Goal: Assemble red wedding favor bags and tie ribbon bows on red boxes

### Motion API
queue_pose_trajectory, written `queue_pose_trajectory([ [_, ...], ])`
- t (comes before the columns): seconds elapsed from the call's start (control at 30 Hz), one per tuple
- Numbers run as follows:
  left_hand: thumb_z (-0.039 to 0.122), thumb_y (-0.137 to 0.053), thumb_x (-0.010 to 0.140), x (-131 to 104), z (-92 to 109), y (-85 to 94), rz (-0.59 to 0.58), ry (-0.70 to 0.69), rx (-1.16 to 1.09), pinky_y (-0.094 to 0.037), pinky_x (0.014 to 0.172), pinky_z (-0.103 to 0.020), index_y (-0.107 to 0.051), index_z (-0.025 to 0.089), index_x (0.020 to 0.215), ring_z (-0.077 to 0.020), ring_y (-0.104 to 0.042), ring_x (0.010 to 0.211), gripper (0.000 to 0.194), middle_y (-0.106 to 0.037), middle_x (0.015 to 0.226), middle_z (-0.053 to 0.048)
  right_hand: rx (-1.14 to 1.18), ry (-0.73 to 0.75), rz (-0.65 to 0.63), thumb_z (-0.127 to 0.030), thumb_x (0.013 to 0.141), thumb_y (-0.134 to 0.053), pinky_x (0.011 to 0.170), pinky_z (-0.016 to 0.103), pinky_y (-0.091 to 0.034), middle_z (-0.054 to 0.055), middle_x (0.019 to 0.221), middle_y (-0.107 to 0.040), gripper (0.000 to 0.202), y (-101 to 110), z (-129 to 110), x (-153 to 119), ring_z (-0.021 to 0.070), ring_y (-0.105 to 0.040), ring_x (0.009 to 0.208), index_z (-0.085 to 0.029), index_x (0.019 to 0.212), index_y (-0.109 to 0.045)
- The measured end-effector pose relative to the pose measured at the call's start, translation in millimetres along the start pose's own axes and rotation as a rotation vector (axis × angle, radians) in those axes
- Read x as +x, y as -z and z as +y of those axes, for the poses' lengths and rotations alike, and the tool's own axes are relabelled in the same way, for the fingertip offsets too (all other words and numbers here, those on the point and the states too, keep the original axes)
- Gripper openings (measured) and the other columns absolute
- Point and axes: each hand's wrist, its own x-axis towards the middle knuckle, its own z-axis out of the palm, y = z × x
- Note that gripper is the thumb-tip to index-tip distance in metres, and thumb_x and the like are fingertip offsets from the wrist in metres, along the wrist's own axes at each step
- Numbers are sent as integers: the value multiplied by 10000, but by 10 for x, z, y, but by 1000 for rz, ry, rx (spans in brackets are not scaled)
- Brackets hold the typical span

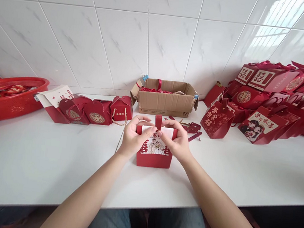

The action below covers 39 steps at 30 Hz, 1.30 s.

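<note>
Box [153,161] stands upright on the counter [79,164], directly between both hands, front base edge running left to right. Left hand [136,136] and right hand [178,139] grip its top, thumbs almost meeting before the ribbon loop [158,120]; neither is clearly nearer.

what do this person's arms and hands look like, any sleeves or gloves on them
Both the left forearm and right forearm are bare, with no sleeves in view. The left hand and right hand are ungloved. No watch, bracelet or marking shows on either arm; finer details of the fingernails are too small to tell.
</note>
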Motion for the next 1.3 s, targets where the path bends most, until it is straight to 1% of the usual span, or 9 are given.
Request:
queue_pose_trajectory([
  [0.2,367,-773,683,-22,-313,-36,-127,2,35,-544,702,-292,-454,204,1077,-165,-660,794,533,-641,921,-26,-50,-202,-126,-404,740,-728,745,337,-559,69,1092,-622,605,180,126,19,199,-641,921,-253,1244,-430],
  [0.33,345,-803,650,-2,-603,-91,-293,57,90,-513,892,-395,-436,190,1182,-237,-615,1058,665,-618,1154,-110,-109,-264,-253,-372,686,-775,880,402,-542,102,1196,-589,706,450,304,-91,235,-613,1058,-231,1279,-418],
  [0.47,332,-846,578,34,-765,-121,-431,110,121,-476,956,-437,-414,198,1266,-275,-554,1168,824,-569,1273,-133,-104,-323,-332,-347,679,-779,963,435,-510,132,1340,-505,795,670,403,-285,252,-569,1164,-236,1343,-357],
  [0.6,364,-878,504,29,-774,-100,-563,123,259,-404,1011,-521,-270,259,1423,-332,-482,1235,1107,-494,1336,-150,-127,-348,-189,-380,677,-769,924,439,-527,128,1295,-549,716,894,391,-352,256,-606,1101,-230,1284,-420],
  [0.7,441,-859,522,11,-750,-70,-551,141,347,-339,1055,-539,-10,282,1486,-326,-430,1275,1294,-405,1374,-176,-192,-233,123,-458,664,-740,929,428,-512,129,1258,-573,691,1185,382,-312,266,-599,1105,-222,1237,-434],
  [0.8,480,-835,553,2,-743,-64,-553,137,363,-326,1071,-512,44,279,1481,-302,-427,1271,1294,-382,1373,-172,-323,-135,515,-531,660,-666,899,425,-513,150,1271,-545,717,1579,386,-350,283,-577,1132,-218,1238,-380],
  [0.9,502,-787,620,4,-759,-81,-569,127,424,-326,1064,-510,-2,280,1481,-297,-438,1258,1187,-421,1347,-156,-455,-143,700,-509,604,-691,833,427,-525,119,1225,-562,714,1954,387,-560,287,-595,1076,-242,1193,-388],
  [1.07,498,-758,657,16,-787,-104,-596,95,479,-319,1056,-531,-41,300,1482,-319,-442,1261,1111,-462,1323,-146,-700,-441,708,-491,557,-753,724,395,-526,118,1071,-628,684,2184,372,-873,276,-635,888,-241,1124,-465],
  [1.3,445,-767,654,3,-754,-104,-590,100,484,-321,1053,-530,-51,303,1485,-322,-446,1256,1106,-471,1315,-135,-814,-555,558,-488,567,-750,855,449,-515,157,1201,-584,848,2053,494,-662,317,-602,1029,-190,1267,-375],
])
